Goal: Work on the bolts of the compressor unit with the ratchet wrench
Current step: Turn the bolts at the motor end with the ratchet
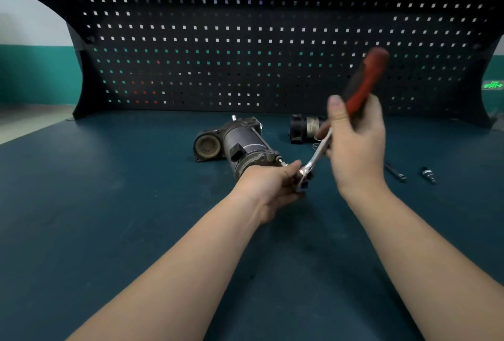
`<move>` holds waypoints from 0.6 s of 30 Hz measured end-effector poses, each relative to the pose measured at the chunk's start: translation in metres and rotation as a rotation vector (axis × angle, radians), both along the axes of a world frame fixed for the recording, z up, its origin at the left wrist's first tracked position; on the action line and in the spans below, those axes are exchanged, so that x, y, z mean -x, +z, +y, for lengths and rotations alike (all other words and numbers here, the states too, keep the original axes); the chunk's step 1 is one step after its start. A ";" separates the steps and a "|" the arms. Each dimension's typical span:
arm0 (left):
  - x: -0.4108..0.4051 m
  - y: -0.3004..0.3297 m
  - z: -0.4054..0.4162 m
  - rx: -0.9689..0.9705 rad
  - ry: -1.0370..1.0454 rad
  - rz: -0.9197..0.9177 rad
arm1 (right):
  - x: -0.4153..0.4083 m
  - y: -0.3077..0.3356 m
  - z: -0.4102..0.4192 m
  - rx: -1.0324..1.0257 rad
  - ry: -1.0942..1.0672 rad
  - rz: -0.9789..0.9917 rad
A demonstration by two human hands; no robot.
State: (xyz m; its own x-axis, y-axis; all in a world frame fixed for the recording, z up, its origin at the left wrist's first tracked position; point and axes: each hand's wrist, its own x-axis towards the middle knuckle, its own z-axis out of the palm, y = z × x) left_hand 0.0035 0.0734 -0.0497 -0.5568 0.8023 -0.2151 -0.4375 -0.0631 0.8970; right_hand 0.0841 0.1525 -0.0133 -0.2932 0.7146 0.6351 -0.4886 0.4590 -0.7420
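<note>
1. Both forearms reach in from the near edge over the dark tabletop (114, 204). The left hand (268, 190) has its fingers curled round the head of the ratchet wrench (316, 158), thumb on top.
2. The right hand (357, 144) grips the wrench's red handle, which points up and away; this hand is blurred, so finger placement is not clear in detail.
3. The wrench head sits just beside the near end of the compressor unit (240, 147), which lies on its side at mid-tabletop. A threaded stud or bolt (283, 162) shows at that end, close to the left thumb. Whether the socket is seated on it cannot be told.
4. Judgement: the step is fitting the wrench head to that bolt. Recommend seating the socket square and fully before swinging the handle, with the left hand steadying the head; a tilted fit risks slipping.
5. Well apart on the right lie a black cylindrical part (300, 129), a thin metal bar (395, 173) and a small bit (428, 174).
</note>
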 end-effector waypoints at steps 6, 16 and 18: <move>0.001 0.001 -0.001 0.008 0.008 -0.022 | 0.002 -0.011 -0.012 -0.128 -0.069 0.039; -0.003 0.007 -0.003 0.027 0.013 -0.050 | 0.002 -0.011 0.019 0.630 0.115 0.090; -0.002 0.004 -0.003 0.053 0.004 -0.001 | -0.001 0.000 0.004 0.158 0.084 0.038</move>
State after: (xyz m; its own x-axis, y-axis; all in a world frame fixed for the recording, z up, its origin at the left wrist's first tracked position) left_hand 0.0052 0.0703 -0.0457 -0.5596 0.7876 -0.2580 -0.4379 -0.0166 0.8989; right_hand 0.0847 0.1569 -0.0131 -0.3340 0.7804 0.5285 -0.5490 0.2947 -0.7821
